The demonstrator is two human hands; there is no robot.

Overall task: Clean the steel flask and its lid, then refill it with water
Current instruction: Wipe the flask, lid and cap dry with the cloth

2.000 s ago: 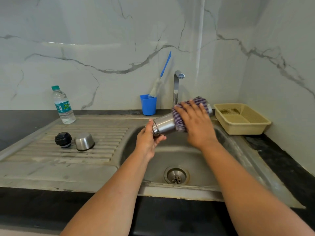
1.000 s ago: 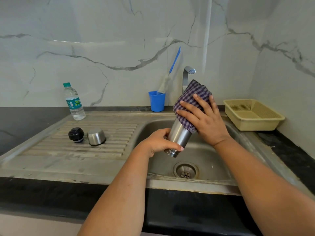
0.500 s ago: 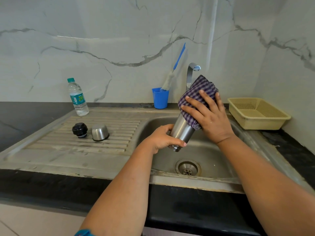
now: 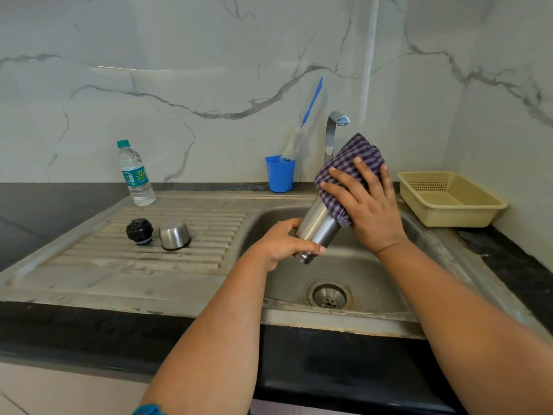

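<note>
- Steel flask (image 4: pixel 318 227), tilted mouth-down over the sink (image 4: pixel 374 283), was gripped near its neck by the left hand (image 4: pixel 282 244).
- Right hand (image 4: pixel 369 205) clasped a checked cloth (image 4: pixel 348 163) around the flask's base.

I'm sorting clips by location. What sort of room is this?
Most likely a home kitchen: a steel sink with a ribbed draining board and a tap, set in a dark counter, with a marble-look wall behind.

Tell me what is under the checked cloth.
The checked cloth is wrapped over the upper end of the steel flask, pressed there by the right hand. The left hand holds the bare lower end, above the sink. The covered end cannot be seen.
</note>
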